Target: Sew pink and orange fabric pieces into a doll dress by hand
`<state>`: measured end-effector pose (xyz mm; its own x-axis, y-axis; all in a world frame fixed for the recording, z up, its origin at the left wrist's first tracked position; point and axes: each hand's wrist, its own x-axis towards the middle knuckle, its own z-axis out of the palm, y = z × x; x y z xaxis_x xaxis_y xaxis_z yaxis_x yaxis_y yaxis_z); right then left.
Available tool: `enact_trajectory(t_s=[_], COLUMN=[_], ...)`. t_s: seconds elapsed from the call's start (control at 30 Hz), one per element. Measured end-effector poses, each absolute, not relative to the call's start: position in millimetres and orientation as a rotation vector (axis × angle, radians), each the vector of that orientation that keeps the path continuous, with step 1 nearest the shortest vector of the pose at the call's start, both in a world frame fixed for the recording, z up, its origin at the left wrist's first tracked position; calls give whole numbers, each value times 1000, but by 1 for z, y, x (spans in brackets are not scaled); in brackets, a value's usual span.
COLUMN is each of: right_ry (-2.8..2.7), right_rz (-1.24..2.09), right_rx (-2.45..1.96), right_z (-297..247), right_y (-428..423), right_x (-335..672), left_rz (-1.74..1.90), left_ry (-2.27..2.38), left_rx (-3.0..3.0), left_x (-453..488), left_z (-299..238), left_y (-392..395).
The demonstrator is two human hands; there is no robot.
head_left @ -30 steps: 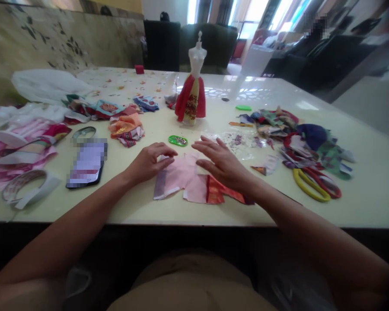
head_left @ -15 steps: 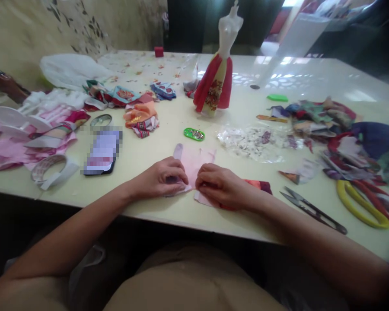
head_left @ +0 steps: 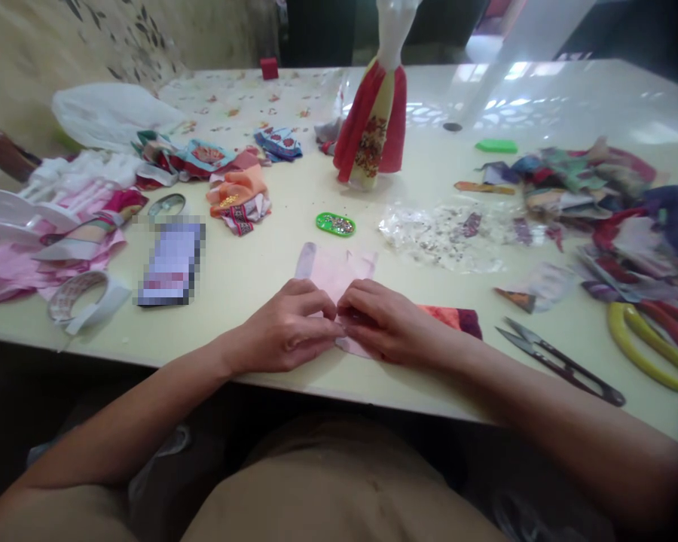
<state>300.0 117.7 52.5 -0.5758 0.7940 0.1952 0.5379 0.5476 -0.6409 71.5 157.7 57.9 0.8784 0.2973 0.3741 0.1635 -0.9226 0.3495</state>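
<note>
A pale pink sheet [head_left: 342, 267], thin cloth or paper, lies on the table in front of me with a greyish strip along its left side. My left hand [head_left: 294, 325] pinches its near part from the left. From the right, my right hand [head_left: 381, 320] pinches the same part, and the fingertips of both hands meet there. The fingers hide the pinched spot. Under and beyond my right wrist shows a folded orange-red and maroon cloth [head_left: 449, 320]. Just past the sheet sits a small green tray [head_left: 335, 223] of tiny glittering pieces.
A white dress form [head_left: 392, 38] in a red and yellow skirt stands behind. Thread snips [head_left: 559, 361] and yellow-handled scissors [head_left: 627, 350] lie right, near fabric scraps [head_left: 593, 181]. Leftward are a phone [head_left: 172, 263], a tape roll [head_left: 79, 297] and pink cloth [head_left: 5, 263].
My left hand has shifted slightly right, closing the small gap to my right fingertips. The camera has tilted down a little, so the dress form's top is now cut off.
</note>
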Motion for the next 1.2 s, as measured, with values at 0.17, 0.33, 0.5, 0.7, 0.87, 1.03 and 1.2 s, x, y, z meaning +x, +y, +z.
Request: enact_trajectory(t_s=[0.17,0.33,0.5,0.7,0.87,1.03,1.2], right_ry=[-2309,-2378,-2367,-2326,-2325,-2347,-2364], right_rz=[734,641,695,716,728,732,717], right_rx=[-1082,-1101,-1095,-1082,-1094,-1094,-1086], right_z=[53,53,51,49,50,49,43], right_y=[114,112,115,117,118,117,118], right_x=[303,303,302,303,303,303,304], left_rz=[592,572,709,725,700,679,657], left_ry=[309,309,472,553,559,590,591], left_rx=[2815,2822,2836,2826,2854,2894,2949], left_x=[73,73,79,84,85,86,86], left_z=[56,55,50,46,45,46,45], left_y=[155,157,154,151,151,148,150])
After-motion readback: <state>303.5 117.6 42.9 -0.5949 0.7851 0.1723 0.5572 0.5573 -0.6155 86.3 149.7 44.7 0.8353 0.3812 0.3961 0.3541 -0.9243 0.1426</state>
